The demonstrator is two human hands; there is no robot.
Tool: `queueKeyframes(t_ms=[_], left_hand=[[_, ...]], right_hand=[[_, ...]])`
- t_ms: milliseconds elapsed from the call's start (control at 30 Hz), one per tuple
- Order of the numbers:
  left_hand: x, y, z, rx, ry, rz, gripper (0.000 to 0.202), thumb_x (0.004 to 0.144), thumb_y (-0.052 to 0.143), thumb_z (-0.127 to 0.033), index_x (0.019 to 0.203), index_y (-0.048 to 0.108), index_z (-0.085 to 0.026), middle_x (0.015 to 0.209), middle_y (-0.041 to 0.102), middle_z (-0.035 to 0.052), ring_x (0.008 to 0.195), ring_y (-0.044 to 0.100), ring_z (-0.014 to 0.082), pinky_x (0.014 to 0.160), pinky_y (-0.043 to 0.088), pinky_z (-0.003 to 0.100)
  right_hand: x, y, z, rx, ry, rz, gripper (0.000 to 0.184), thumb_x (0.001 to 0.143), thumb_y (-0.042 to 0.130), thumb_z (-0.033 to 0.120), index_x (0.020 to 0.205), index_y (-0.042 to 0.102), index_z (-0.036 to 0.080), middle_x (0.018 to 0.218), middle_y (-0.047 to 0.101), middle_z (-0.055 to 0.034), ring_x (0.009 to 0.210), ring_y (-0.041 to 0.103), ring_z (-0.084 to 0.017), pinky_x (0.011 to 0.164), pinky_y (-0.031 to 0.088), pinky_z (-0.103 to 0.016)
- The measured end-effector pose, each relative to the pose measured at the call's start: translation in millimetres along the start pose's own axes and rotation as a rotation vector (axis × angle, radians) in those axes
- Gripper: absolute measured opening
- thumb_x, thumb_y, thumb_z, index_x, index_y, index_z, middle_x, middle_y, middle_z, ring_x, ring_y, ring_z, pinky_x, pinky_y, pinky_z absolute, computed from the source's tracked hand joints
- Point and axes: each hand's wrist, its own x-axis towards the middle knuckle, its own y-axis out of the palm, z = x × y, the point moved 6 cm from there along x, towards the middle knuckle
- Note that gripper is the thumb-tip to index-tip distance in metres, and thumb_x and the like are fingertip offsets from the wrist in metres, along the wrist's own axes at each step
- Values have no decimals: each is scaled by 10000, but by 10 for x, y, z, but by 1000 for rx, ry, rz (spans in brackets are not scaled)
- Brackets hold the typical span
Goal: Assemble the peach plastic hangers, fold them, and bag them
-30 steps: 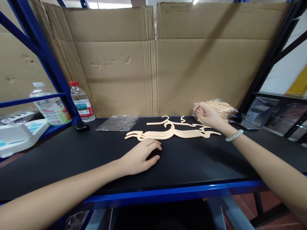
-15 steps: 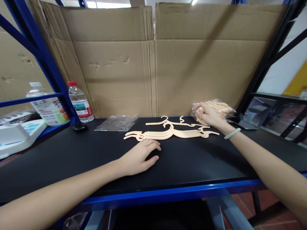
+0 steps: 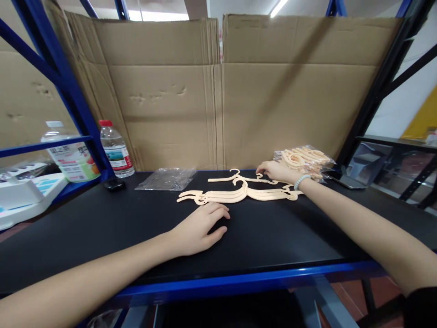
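On the black tabletop, my left hand (image 3: 201,229) lies with relaxed fingers and thumb apart, holding nothing. Just beyond its fingertips is a stack of cream folding hangers (image 3: 225,196), with hooks toward the back. Behind the stack, a single cream hanger (image 3: 221,179) lies flat. My right hand (image 3: 280,172) reaches over the back right, its fingers bent closed at the small hook of a cream hanger (image 3: 260,176). The fingertips cover the top of that hook. Next to the right wrist is a clear bag of cream hangers (image 3: 307,157).
An empty clear plastic bag (image 3: 167,179) lies at the back left. A red-capped water bottle (image 3: 117,152) and a black object (image 3: 114,183) stand left of it. A phone-like slab (image 3: 348,180) rests at the right. Cardboard (image 3: 170,105) walls the back.
My right hand has moved left from the bag of hangers to the small hook. My left hand stays in place. The view has tilted slightly upward.
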Motion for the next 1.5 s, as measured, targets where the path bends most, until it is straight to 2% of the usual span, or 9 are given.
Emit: queueKeyframes(t_ms=[267, 533, 633, 700, 833, 1033, 1233, 1367, 1500], left_hand=[[1, -20, -27, -12, 4, -6, 209, 867, 499, -202, 1067, 558, -198, 1179, 578, 96, 1139, 516, 238, 993, 410, 399], [-3, -6, -19, -52, -13, -9, 206, 854, 508, -178, 1054, 556, -198, 1170, 578, 87, 1124, 517, 224, 993, 411, 399], [3, -8, -11, -151, -31, -56, 231, 843, 529, -178, 1070, 556, -212, 1161, 587, 73, 1106, 531, 220, 988, 419, 414], [21, -9, 25, -262, -74, -108, 230, 849, 540, -205, 1078, 560, -206, 1135, 600, 75, 1076, 552, 217, 973, 436, 419], [62, 5, 158, -638, -221, -231, 324, 866, 550, -305, 1163, 512, -184, 1119, 592, 101, 968, 608, 198, 868, 514, 399], [81, 17, 222, -1002, -358, -311, 325, 822, 623, -437, 934, 564, -138, 863, 638, 53, 784, 636, 155, 711, 551, 301], [51, 34, 315, -1082, -474, -368, 353, 803, 643, -464, 862, 518, -139, 838, 672, 65, 669, 640, 129, 639, 529, 269], [44, 20, 329, -1017, -482, -369, 323, 824, 618, -447, 817, 524, -138, 727, 630, 26, 594, 596, 104, 569, 478, 238], [34, -16, 315, -980, -479, -390, 291, 798, 653, -399, 842, 521, -144, 711, 598, -1, 599, 568, 98, 570, 447, 232]], right_hand=[[172, 132, 151, -168, -121, 51, 175, 753, 586, 65, 791, 713, 178, 878, 643, -97, 875, 579, -214, 684, 419, -272], [-6, -229, 193, -175, -64, -170, 156, 829, 493, 127, 823, 646, 151, 851, 636, -81, 759, 570, -167, 677, 405, -275], [-149, -429, 364, -22, 17, -336, 149, 852, 484, 189, 866, 626, 147, 811, 652, -72, 717, 589, -160, 663, 443, -284], [-275, -524, 564, 360, 67, -453, 119, 820, 566, 254, 837, 615, 146, 776, 661, -64, 694, 608, -154, 645, 482, -281], [-414, -340, 1256, 966, 15, -204, 228, 755, 675, 360, 826, 600, 157, 707, 664, -46, 610, 621, -145, 514, 511, -257], [-514, 6, 1830, 1131, -61, 96, 193, 753, 688, 319, 823, 604, 161, 732, 683, -38, 631, 656, -141, 466, 506, -209], [-331, -191, 1092, 916, 25, -192, 203, 789, 638, 352, 806, 639, 150, 746, 684, -65, 670, 640, -142, 604, 535, -262], [-275, -97, 392, 648, 119, -170, 205, 801, 603, 322, 885, 663, 145, 836, 704, -87, 757, 657, -189, 723, 539, -339], [-278, 62, 155, 245, 106, -132, 183, 794, 622, 263, 936, 683, 164, 999, 694, -99, 894, 647, -230, 829, 500, -365]])
